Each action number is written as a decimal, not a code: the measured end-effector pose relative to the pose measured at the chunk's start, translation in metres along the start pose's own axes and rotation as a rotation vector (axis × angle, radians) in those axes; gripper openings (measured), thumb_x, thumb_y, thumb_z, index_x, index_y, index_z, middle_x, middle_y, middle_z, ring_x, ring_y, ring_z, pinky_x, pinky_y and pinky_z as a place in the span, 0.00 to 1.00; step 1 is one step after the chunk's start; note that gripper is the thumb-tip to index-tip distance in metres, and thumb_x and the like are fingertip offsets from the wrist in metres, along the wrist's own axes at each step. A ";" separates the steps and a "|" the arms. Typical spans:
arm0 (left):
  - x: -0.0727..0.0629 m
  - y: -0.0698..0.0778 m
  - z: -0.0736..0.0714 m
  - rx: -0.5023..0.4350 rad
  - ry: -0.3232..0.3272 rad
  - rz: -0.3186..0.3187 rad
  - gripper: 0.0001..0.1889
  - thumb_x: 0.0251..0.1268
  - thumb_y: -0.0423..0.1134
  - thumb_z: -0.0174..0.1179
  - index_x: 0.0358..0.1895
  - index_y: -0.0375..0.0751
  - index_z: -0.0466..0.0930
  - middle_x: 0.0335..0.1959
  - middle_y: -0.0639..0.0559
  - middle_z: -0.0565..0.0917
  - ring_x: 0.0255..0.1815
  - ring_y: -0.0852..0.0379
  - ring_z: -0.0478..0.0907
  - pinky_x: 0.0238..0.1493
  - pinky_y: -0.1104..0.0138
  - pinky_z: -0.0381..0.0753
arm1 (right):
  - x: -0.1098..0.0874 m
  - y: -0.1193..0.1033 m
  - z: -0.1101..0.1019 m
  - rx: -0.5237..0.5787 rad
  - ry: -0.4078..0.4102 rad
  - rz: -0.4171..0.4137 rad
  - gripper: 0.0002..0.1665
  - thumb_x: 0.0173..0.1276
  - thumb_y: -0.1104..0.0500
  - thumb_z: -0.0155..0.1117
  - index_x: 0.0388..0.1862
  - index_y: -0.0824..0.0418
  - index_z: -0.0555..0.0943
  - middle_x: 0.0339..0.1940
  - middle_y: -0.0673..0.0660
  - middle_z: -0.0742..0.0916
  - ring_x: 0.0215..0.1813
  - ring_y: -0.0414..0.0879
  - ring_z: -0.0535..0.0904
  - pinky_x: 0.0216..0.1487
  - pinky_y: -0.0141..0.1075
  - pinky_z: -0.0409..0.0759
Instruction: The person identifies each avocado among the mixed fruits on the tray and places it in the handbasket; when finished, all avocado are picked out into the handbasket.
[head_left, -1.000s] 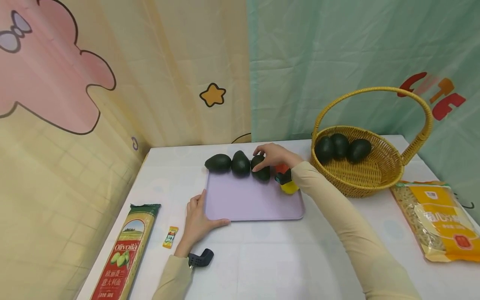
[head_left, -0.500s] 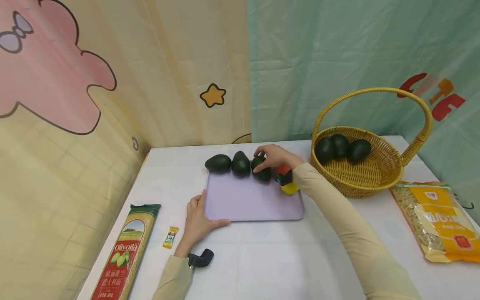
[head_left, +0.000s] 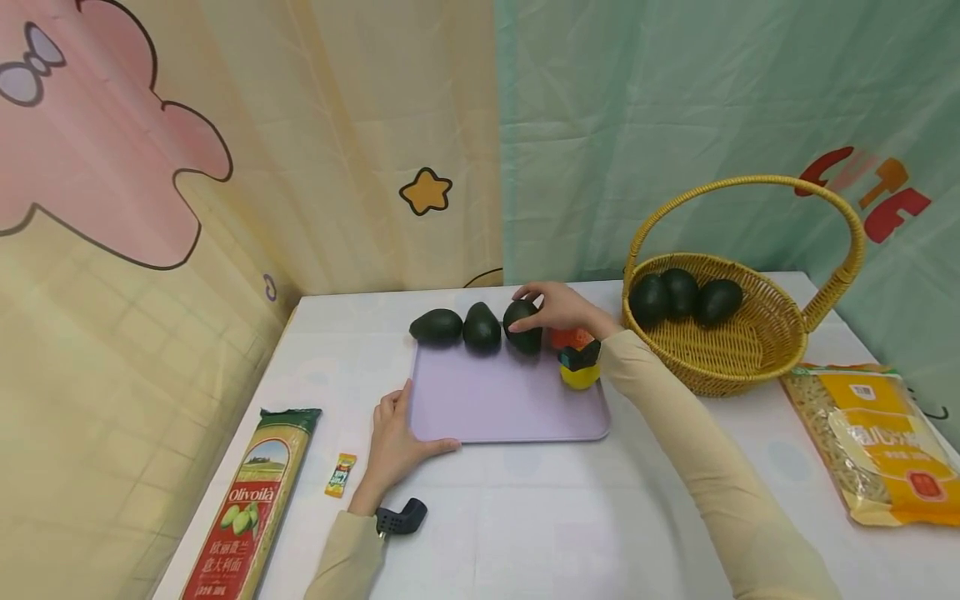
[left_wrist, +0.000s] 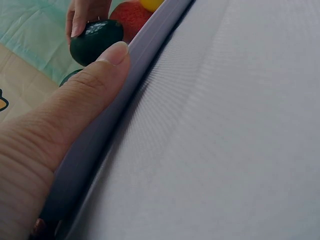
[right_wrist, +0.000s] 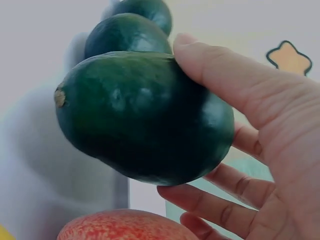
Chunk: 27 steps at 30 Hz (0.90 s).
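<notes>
My right hand (head_left: 564,307) grips a dark green avocado (head_left: 522,335) between thumb and fingertips, over the far edge of a lilac tray (head_left: 495,400). In the right wrist view, the thumb lies on top of this avocado (right_wrist: 145,120) and the other fingers reach round its blunt end. Two more avocados sit to its left along that edge, one upright (head_left: 482,329) and one lying sideways (head_left: 437,327). At the tray's near left corner my left hand (head_left: 397,446) rests with thumb and index finger spread along two sides. The left wrist view shows its thumb (left_wrist: 85,90) straight against the rim.
A red fruit (head_left: 572,338) and a yellow one (head_left: 580,377) sit at the tray's right, partly behind the wrist strap. Farther right stands a tall-handled wicker basket (head_left: 720,354) holding three avocados. Pasta packs lie left (head_left: 247,508) and right (head_left: 877,442), with a small sachet (head_left: 341,475).
My right hand has moved slightly away from me and right, with the avocado shifting farther back and turning more upright. The left hand and the tray have stayed in place.
</notes>
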<state>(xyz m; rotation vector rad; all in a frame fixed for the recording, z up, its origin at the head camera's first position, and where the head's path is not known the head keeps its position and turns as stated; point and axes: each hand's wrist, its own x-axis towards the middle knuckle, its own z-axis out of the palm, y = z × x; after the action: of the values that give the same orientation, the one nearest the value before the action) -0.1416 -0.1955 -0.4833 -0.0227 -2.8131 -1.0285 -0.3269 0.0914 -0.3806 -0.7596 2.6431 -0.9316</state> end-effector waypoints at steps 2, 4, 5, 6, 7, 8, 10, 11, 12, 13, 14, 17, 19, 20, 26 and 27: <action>0.000 0.000 0.000 -0.002 0.001 0.001 0.67 0.28 0.61 0.78 0.73 0.32 0.49 0.62 0.36 0.60 0.61 0.41 0.55 0.59 0.50 0.60 | -0.001 0.001 -0.001 0.042 0.018 0.006 0.36 0.51 0.41 0.75 0.57 0.54 0.78 0.55 0.57 0.80 0.50 0.52 0.75 0.48 0.43 0.73; 0.000 0.000 0.000 -0.002 0.003 0.003 0.68 0.28 0.61 0.78 0.73 0.32 0.49 0.62 0.36 0.60 0.61 0.42 0.55 0.59 0.51 0.60 | -0.004 0.001 -0.003 0.074 0.040 0.011 0.36 0.51 0.41 0.75 0.57 0.53 0.78 0.55 0.56 0.79 0.49 0.52 0.75 0.48 0.43 0.74; 0.000 0.000 0.000 -0.003 0.004 0.005 0.68 0.28 0.61 0.78 0.73 0.32 0.49 0.62 0.36 0.60 0.61 0.42 0.55 0.59 0.51 0.60 | -0.005 0.001 -0.003 0.089 0.052 0.012 0.36 0.51 0.41 0.75 0.57 0.53 0.78 0.55 0.56 0.79 0.48 0.51 0.75 0.48 0.43 0.74; 0.001 0.000 0.000 -0.004 0.005 0.006 0.68 0.28 0.61 0.78 0.73 0.32 0.49 0.62 0.36 0.60 0.61 0.42 0.55 0.59 0.51 0.61 | -0.005 0.001 -0.003 0.101 0.065 0.010 0.37 0.51 0.40 0.75 0.57 0.53 0.78 0.55 0.56 0.79 0.46 0.51 0.76 0.47 0.42 0.74; 0.001 0.000 0.000 -0.004 0.007 0.007 0.67 0.28 0.61 0.78 0.73 0.32 0.50 0.62 0.36 0.60 0.61 0.41 0.55 0.59 0.51 0.61 | -0.006 0.001 -0.003 0.116 0.078 0.009 0.36 0.50 0.40 0.75 0.57 0.52 0.78 0.55 0.55 0.79 0.45 0.50 0.76 0.47 0.42 0.74; 0.001 0.000 0.000 -0.005 0.008 0.006 0.67 0.28 0.61 0.78 0.73 0.32 0.50 0.62 0.35 0.60 0.61 0.41 0.55 0.59 0.50 0.61 | -0.007 0.000 -0.003 0.127 0.090 0.007 0.36 0.50 0.40 0.74 0.57 0.52 0.78 0.55 0.55 0.79 0.44 0.50 0.76 0.46 0.41 0.74; 0.001 0.000 0.000 -0.005 0.007 0.002 0.67 0.28 0.61 0.78 0.73 0.33 0.50 0.62 0.35 0.60 0.61 0.41 0.55 0.59 0.50 0.61 | -0.010 0.000 -0.004 0.165 0.107 0.009 0.37 0.50 0.39 0.74 0.58 0.52 0.77 0.55 0.55 0.79 0.43 0.49 0.76 0.44 0.41 0.75; 0.001 0.000 0.000 -0.004 0.007 0.000 0.67 0.28 0.61 0.78 0.73 0.33 0.50 0.62 0.35 0.60 0.61 0.41 0.55 0.59 0.50 0.61 | -0.011 -0.001 -0.004 0.191 0.118 0.011 0.38 0.50 0.39 0.75 0.58 0.52 0.77 0.55 0.54 0.79 0.43 0.49 0.77 0.44 0.41 0.75; 0.001 0.000 0.000 -0.003 0.005 -0.001 0.68 0.28 0.61 0.78 0.74 0.33 0.49 0.62 0.36 0.60 0.61 0.41 0.55 0.59 0.50 0.61 | -0.013 -0.002 -0.004 0.220 0.129 0.013 0.38 0.50 0.39 0.75 0.58 0.52 0.77 0.55 0.54 0.79 0.42 0.49 0.77 0.43 0.41 0.75; 0.000 0.000 0.000 -0.002 0.003 -0.002 0.68 0.28 0.61 0.78 0.74 0.33 0.49 0.63 0.36 0.60 0.61 0.42 0.55 0.59 0.51 0.61 | -0.014 -0.003 -0.004 0.254 0.142 0.015 0.38 0.49 0.40 0.75 0.58 0.52 0.77 0.54 0.54 0.79 0.41 0.49 0.77 0.42 0.41 0.75; 0.000 0.000 0.000 -0.001 0.003 -0.001 0.68 0.28 0.61 0.78 0.74 0.33 0.49 0.63 0.36 0.60 0.61 0.42 0.55 0.59 0.51 0.61 | -0.015 -0.003 -0.004 0.284 0.157 0.013 0.38 0.49 0.40 0.75 0.58 0.52 0.77 0.54 0.53 0.79 0.41 0.49 0.77 0.41 0.41 0.75; 0.000 -0.001 0.000 -0.001 0.008 0.008 0.67 0.28 0.62 0.78 0.73 0.33 0.50 0.62 0.36 0.60 0.60 0.42 0.56 0.58 0.51 0.61 | -0.019 -0.004 -0.005 0.370 0.207 -0.008 0.37 0.49 0.42 0.76 0.58 0.52 0.77 0.54 0.53 0.79 0.39 0.50 0.77 0.38 0.40 0.76; 0.000 0.000 -0.001 -0.004 0.011 0.010 0.67 0.28 0.62 0.78 0.73 0.33 0.50 0.62 0.36 0.60 0.60 0.42 0.56 0.58 0.51 0.61 | -0.022 -0.005 -0.006 0.409 0.237 -0.028 0.36 0.50 0.43 0.76 0.58 0.52 0.77 0.53 0.53 0.79 0.39 0.51 0.77 0.37 0.39 0.76; 0.000 0.000 -0.001 -0.005 0.011 0.009 0.67 0.28 0.62 0.78 0.73 0.33 0.50 0.62 0.36 0.60 0.60 0.42 0.56 0.58 0.51 0.61 | -0.024 -0.006 -0.007 0.425 0.252 -0.034 0.35 0.51 0.44 0.76 0.58 0.52 0.77 0.53 0.53 0.79 0.39 0.51 0.76 0.37 0.39 0.76; -0.001 0.000 -0.001 -0.005 0.006 0.004 0.67 0.29 0.62 0.77 0.73 0.33 0.50 0.63 0.36 0.60 0.61 0.42 0.56 0.58 0.50 0.62 | -0.035 -0.011 -0.012 0.496 0.346 -0.063 0.34 0.54 0.49 0.75 0.59 0.55 0.76 0.50 0.56 0.78 0.39 0.53 0.76 0.39 0.43 0.78; -0.001 0.000 0.000 -0.007 0.008 0.004 0.67 0.29 0.62 0.77 0.73 0.33 0.50 0.63 0.36 0.60 0.60 0.42 0.56 0.58 0.50 0.62 | -0.036 -0.012 -0.013 0.501 0.358 -0.069 0.34 0.54 0.50 0.75 0.59 0.56 0.76 0.50 0.56 0.78 0.39 0.53 0.76 0.40 0.43 0.78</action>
<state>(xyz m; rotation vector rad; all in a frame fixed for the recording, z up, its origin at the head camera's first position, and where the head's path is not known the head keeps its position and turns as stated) -0.1409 -0.1959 -0.4830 -0.0252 -2.8015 -1.0348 -0.2963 0.1095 -0.3613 -0.6023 2.4846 -1.8008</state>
